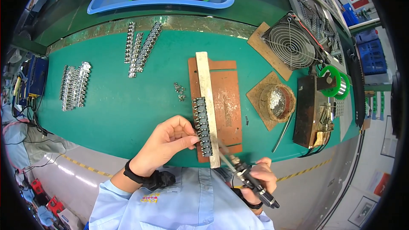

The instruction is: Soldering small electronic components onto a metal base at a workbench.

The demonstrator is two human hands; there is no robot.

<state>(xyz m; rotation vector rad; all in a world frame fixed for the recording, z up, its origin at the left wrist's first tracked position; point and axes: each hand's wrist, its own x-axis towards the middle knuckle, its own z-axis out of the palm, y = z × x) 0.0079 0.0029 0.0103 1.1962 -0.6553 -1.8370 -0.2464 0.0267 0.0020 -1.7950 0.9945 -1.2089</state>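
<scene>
A row of black block-shaped electronic parts (pixel 202 125) with metal legs lies along the left side of a pale metal bar (pixel 205 76). The bar rests lengthwise on a reddish-brown board (pixel 226 102). At the row's lower left edge, my left hand (pixel 172 138) has thumb and forefinger pinched together; what sits between them is too small to make out. My right hand (pixel 262 179) grips a black-handled soldering iron (pixel 251 181). Its metal end points up and left, toward the lower part of the bar, and its tip is blurred. Several loose small metal pieces (pixel 180 91) lie left of the board.
Strips of metal parts lie in two groups, one far left (pixel 75 86) and one at the back (pixel 142 49). On the right are a fan (pixel 292 44), a round pot (pixel 279 102), a solder spool (pixel 334 83) and a dark metal box (pixel 306 110). A blue tray (pixel 162 4) stands behind.
</scene>
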